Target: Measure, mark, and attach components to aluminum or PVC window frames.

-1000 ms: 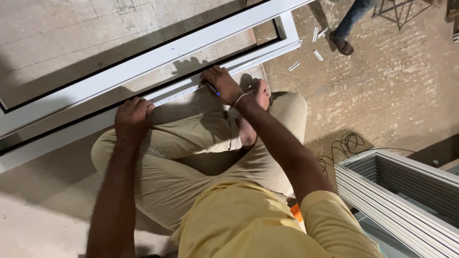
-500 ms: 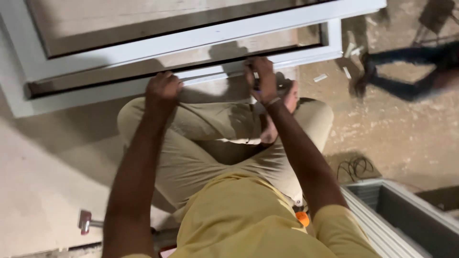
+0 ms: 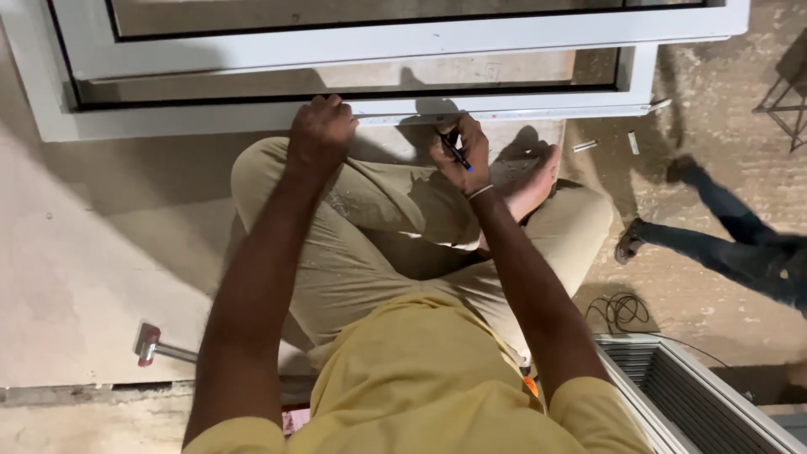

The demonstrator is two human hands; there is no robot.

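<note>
I sit cross-legged on the floor in front of a white window frame (image 3: 210, 118) that lies flat. My left hand (image 3: 319, 130) rests fingers-down on the frame's near rail. My right hand (image 3: 461, 147) is closed around a dark pen (image 3: 456, 153) with a blue end, its tip pointing at the same rail. A thin metal ruler (image 3: 521, 115) lies along the rail to the right of my hands.
A hammer (image 3: 155, 346) lies on the floor at my left. A coiled black cable (image 3: 622, 311) and another white frame (image 3: 698, 395) are at lower right. Another person's legs (image 3: 723, 235) are stretched out at right. Small white offcuts (image 3: 630, 143) lie near the frame's corner.
The view has swung so the frame now lies level across the top. Both hands stay on the near rail; the right hand has turned the pen toward it.
</note>
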